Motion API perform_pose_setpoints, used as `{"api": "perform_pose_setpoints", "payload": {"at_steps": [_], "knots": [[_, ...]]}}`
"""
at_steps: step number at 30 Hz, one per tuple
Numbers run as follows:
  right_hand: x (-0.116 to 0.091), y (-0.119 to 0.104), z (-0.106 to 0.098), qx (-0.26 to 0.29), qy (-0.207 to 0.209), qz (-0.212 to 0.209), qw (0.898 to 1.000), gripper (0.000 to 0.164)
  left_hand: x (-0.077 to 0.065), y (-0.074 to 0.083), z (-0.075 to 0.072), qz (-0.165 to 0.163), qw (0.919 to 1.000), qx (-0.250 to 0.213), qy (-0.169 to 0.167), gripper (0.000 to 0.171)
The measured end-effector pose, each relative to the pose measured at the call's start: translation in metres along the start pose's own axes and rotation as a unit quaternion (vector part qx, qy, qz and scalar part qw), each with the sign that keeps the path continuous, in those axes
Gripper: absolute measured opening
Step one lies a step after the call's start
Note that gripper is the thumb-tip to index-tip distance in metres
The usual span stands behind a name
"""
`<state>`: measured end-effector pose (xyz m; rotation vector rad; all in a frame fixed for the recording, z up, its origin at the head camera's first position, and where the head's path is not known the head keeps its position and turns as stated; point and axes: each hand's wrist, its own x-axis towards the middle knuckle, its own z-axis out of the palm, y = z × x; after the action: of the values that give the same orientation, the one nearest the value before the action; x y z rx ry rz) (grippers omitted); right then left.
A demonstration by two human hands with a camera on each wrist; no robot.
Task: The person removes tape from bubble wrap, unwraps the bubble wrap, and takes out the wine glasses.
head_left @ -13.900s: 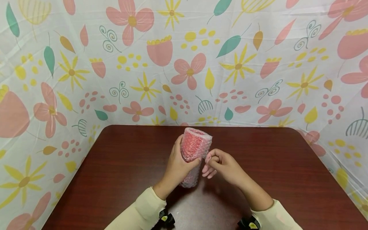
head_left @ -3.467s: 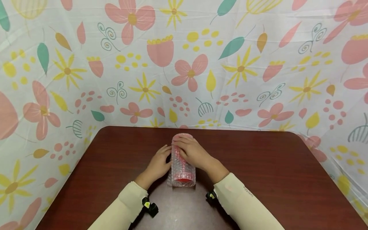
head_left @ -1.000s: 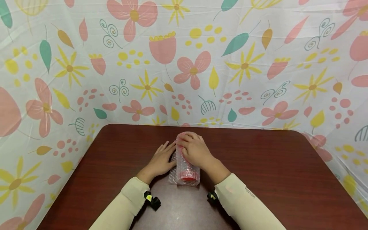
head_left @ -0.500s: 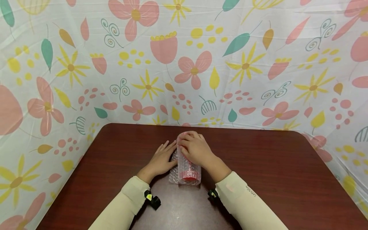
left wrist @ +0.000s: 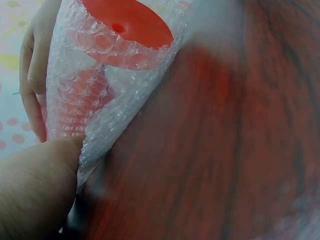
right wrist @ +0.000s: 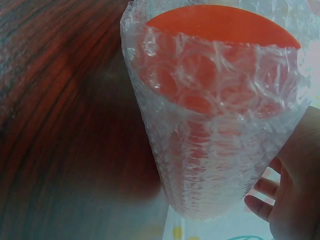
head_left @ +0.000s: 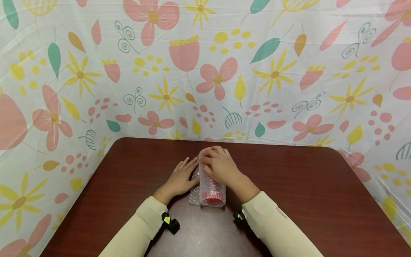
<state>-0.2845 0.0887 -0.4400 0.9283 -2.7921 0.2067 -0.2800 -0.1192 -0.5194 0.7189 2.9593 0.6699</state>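
Observation:
A red cylinder (right wrist: pixel 215 25) rolled in clear bubble wrap (head_left: pixel 212 187) lies on the table, its flat round red end facing me. In the left wrist view a small dark dimple marks that red end (left wrist: pixel 130 22). My right hand (head_left: pixel 221 166) rests over the far part of the roll, fingers bent around it. Along the left side lies my left hand (head_left: pixel 179 180), fingers straight and spread, fingertips and thumb at the wrap. A loose flap of bubble wrap (head_left: pixel 194 196) sticks out flat between the left thumb and the roll.
The dark red-brown wooden table (head_left: pixel 305 200) has rounded far corners. A white cloth with printed flowers and leaves (head_left: pixel 205 71) hangs behind it and at both sides. Black straps with small devices (head_left: pixel 171 225) sit at both wrists.
Earlier the left hand held the wrapped cylinder up off the table; now it lies down under the right hand. Over the last second the roll has shifted slightly right while the left hand stayed flat.

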Motion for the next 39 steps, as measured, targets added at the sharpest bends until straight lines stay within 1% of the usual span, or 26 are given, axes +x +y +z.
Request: {"api": "perform_pose_setpoints", "payload": {"at_steps": [4,11,17,20,26,33,39], "knots": [[-0.0019,-0.0007,-0.0022,0.008,0.005,-0.001,1.0,0.028,0.0001,0.0003,0.0007,0.003,1.0,-0.004,0.002,0.071],[-0.0022,-0.0011,-0.0009,0.017,0.027,-0.009,0.999,0.027,0.0002,0.0006,0.0014,0.002,1.0,-0.003,0.004,0.071],[-0.0027,-0.0009,0.0014,0.038,0.018,0.0,0.999,0.029,0.0003,0.0008,0.0009,0.001,1.0,-0.005,0.007,0.071],[-0.0034,-0.0009,0.001,0.032,0.014,0.006,0.999,0.03,0.0002,0.0009,0.0003,0.001,0.9999,-0.008,0.008,0.071],[-0.005,0.0009,0.0005,0.018,0.024,0.003,1.0,0.028,0.0004,0.0004,0.0006,-0.001,0.9999,-0.006,0.008,0.071],[-0.0055,0.0026,0.0021,0.023,0.025,0.0,0.999,0.028,0.0001,0.002,-0.0018,-0.003,0.9999,-0.012,0.0,0.071],[-0.0085,0.0046,0.0015,0.028,0.023,-0.003,0.999,0.029,-0.001,0.0045,-0.0041,-0.001,0.9999,-0.016,0.001,0.071]]}}
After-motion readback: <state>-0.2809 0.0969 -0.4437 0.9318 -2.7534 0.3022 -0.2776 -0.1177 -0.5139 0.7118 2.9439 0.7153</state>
